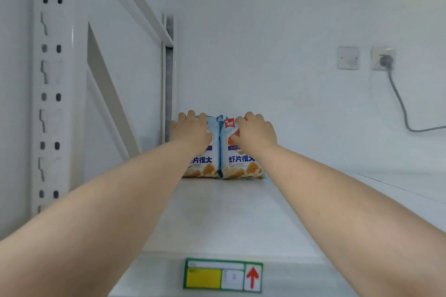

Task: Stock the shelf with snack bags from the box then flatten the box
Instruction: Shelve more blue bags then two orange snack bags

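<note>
A white shelf (224, 214) runs back to a plain white wall, with a slotted upright (50, 94) at the left and a price tag (223, 275) on the front lip. Two bags (223, 164) stand upright side by side at the back left corner, touching each other, the left one beside the rear post. The left hand (191, 129) lies flat over the top of the left bag, fingers curled over its upper edge; the right hand (255, 131) pinches the top of the right bag.

Risk, as I judge it: the air-filled bags may tip forward or slide apart once both hands let go, and hard pressing could crush the crisps.

Count: two bags, two hands, one tag, two wall plates (365, 58), one cable (400, 103). The box is out of view.
</note>
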